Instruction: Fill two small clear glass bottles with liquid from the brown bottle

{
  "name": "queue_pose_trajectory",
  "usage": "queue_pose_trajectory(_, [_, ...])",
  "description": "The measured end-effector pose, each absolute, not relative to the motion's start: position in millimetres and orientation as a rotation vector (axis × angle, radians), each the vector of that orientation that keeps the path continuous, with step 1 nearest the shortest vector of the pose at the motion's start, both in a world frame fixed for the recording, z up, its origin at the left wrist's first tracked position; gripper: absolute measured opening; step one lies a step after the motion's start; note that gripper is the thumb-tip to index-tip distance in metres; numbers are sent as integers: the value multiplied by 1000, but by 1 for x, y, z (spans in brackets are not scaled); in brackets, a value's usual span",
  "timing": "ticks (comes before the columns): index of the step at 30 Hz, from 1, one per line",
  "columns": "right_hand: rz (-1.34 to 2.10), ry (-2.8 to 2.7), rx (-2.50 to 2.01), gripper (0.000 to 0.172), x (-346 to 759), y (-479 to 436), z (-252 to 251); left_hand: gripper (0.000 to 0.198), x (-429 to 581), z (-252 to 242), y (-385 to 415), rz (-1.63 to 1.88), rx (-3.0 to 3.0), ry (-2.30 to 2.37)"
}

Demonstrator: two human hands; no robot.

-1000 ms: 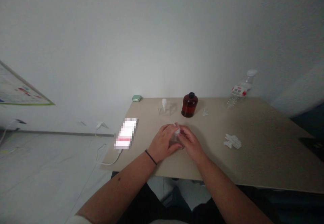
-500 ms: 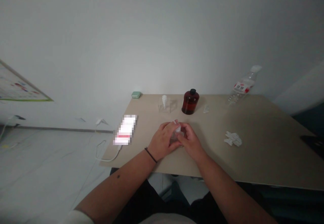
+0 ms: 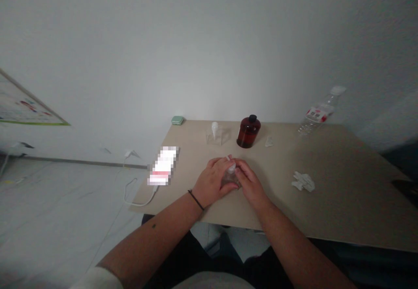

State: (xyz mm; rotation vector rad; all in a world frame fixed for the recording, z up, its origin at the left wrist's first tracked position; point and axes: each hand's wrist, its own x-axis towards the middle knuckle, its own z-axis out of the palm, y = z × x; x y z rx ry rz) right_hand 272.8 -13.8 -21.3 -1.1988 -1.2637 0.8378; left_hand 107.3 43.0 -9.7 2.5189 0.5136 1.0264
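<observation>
A tan tabletop (image 3: 339,210) fills the middle of the view, its far edge against a white wall (image 3: 209,49) and its near edge just past the person's wrists. A wall poster (image 3: 28,108) hangs well left of the landmark, a dark amber bottle (image 3: 248,133) with a black cap near the far edge. In front of that bottle and left of it, the left hand (image 3: 212,182), with a black cord on its wrist, and the right hand (image 3: 250,184) curl closed, both gripping a small clear bottle (image 3: 230,178) with a white top. Left of the hands lies a pixelated flat device (image 3: 163,165) with a white cable (image 3: 139,202) trailing off the table edge. Right of the amber bottle stand a clear plastic water bottle (image 3: 316,113) and, nearer the hands, crumpled white tissue (image 3: 303,181). Just left of the amber bottle sits a clear square holder (image 3: 217,135); a small white scrap (image 3: 268,141) lies just right of it.
</observation>
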Motion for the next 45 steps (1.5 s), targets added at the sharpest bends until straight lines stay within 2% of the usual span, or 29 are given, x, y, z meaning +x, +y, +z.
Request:
queue_pose_trajectory(4, [837,-1271,-1202,44,273,-13,-22,63,107,-10,43,1024,2516,515])
queue_pose_trajectory(16, [804,-1308,-1215,39,273,-13,-22,66,108,-13,43,1088,2518,515])
queue_pose_trajectory(21, [799,-1305,-1223,45,273,-13,-22,61,108,-12,43,1064,2540,515])
queue_pose_trajectory(26, [783,-1306,-1204,36,273,-13,-21,64,108,-10,42,1097,2522,514])
queue_pose_trajectory(31, [800,-1290,-1177,41,273,-13,-24,62,109,-13,43,1153,2527,475])
queue_pose_trajectory(45, [759,-1317,-1171,36,274,-12,-22,70,109,-16,43,1151,2534,498])
